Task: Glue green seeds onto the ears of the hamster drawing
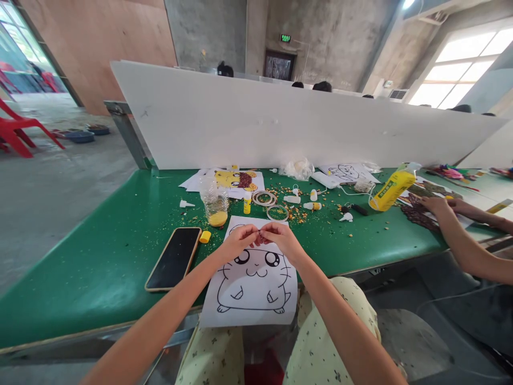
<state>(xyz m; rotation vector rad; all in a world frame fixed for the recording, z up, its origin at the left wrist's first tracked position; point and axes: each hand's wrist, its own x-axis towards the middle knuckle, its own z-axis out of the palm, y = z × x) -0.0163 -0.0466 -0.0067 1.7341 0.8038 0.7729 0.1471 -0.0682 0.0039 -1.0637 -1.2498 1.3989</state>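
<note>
My left hand (239,240) and my right hand (281,239) meet over the top of a white sheet (252,291) printed with a cartoon hamster outline. The fingertips of both are pinched together, with a tiny dark thing between them that I cannot make out. The sheet's lower edge hangs over the table front, and my hands cover part of the hamster's head. Just beyond them lie pale rings (278,213) and a small yellow-labelled glue bottle (247,203). A yellow cap (205,237) lies left of my left hand.
A phone (174,259) and a clear container with yellow grains (217,216) are on the left of the green table (100,256). Scattered grains, nozzles and a yellow bottle (395,187) lie rightward. A white panel (280,123) stands behind. Another person's hands (436,206) work at far right.
</note>
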